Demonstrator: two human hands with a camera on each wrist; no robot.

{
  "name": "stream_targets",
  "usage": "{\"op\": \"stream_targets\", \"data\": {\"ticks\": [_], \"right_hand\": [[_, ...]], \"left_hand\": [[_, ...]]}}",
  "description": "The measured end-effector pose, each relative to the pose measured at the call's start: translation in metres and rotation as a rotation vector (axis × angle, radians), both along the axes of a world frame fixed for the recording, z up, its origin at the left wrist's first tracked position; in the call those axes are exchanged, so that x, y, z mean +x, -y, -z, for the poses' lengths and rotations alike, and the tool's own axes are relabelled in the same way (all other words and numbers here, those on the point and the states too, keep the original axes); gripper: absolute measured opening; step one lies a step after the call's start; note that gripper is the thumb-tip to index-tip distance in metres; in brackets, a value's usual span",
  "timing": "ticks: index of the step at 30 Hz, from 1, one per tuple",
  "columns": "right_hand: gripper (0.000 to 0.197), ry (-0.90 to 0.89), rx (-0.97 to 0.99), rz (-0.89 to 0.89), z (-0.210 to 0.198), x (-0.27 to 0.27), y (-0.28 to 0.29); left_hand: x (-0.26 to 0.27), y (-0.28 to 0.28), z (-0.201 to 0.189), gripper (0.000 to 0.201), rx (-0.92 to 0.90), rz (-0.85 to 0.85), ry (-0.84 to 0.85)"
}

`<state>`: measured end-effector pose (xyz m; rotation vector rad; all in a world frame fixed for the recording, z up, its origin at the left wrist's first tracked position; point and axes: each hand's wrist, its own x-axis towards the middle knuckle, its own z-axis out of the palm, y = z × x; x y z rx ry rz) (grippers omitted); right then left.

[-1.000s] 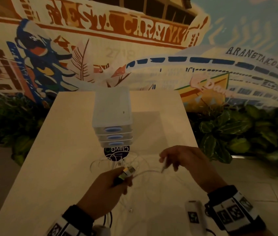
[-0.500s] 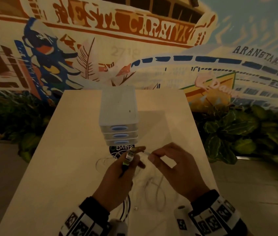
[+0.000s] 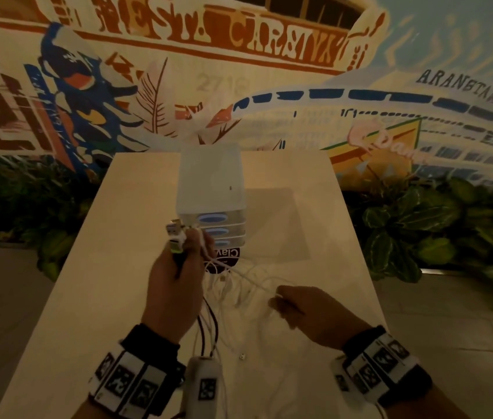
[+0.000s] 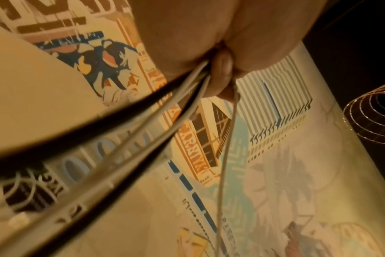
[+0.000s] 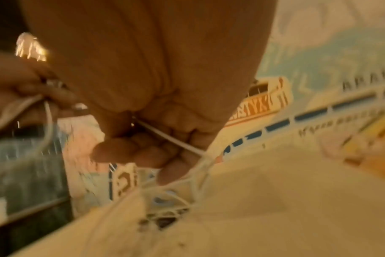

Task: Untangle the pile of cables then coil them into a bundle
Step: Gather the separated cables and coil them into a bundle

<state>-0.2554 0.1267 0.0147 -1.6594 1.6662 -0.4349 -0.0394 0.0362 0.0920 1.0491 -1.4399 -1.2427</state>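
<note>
My left hand (image 3: 175, 285) has its fingers (image 4: 222, 78) clamped round a bunch of cables (image 4: 143, 125), black and white, their plugs (image 3: 175, 237) sticking up above my fist. My right hand (image 3: 308, 313) pinches one thin white cable (image 5: 169, 137) in curled fingers (image 5: 130, 151). The rest of the tangle (image 3: 239, 285) lies on the bench (image 3: 88, 297) between my hands, just before the small drawer box (image 3: 210, 192)
</note>
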Motion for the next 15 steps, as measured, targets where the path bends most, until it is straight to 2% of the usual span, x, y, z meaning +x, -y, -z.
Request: {"op": "stream_targets", "data": {"ticks": [3, 5, 7, 10, 13, 15], "right_hand": [[0.030, -0.041, -0.080, 0.115, 0.020, -0.037, -0.023], [0.041, -0.134, -0.099, 0.200, 0.026, -0.056, -0.032], [0.054, -0.151, -0.079, 0.281, 0.027, -0.068, -0.035], [0.071, -0.146, -0.208, 0.381, 0.021, -0.069, -0.035], [0.054, -0.135, -0.247, 0.326, -0.003, -0.058, -0.025], [0.051, -0.218, -0.261, 0.218, -0.020, -0.048, -0.015]], "left_hand": [[0.011, 0.004, -0.007, 0.034, 0.054, -0.104, -0.074], [0.014, 0.003, -0.010, 0.034, 0.123, -0.131, -0.153], [0.014, -0.001, -0.010, 0.034, 0.153, -0.096, -0.187], [0.006, -0.012, -0.007, 0.042, 0.084, 0.052, -0.063], [-0.009, -0.025, -0.006, 0.028, -0.050, 0.167, 0.064], [-0.022, -0.031, -0.007, 0.019, -0.193, 0.265, 0.135]]}}
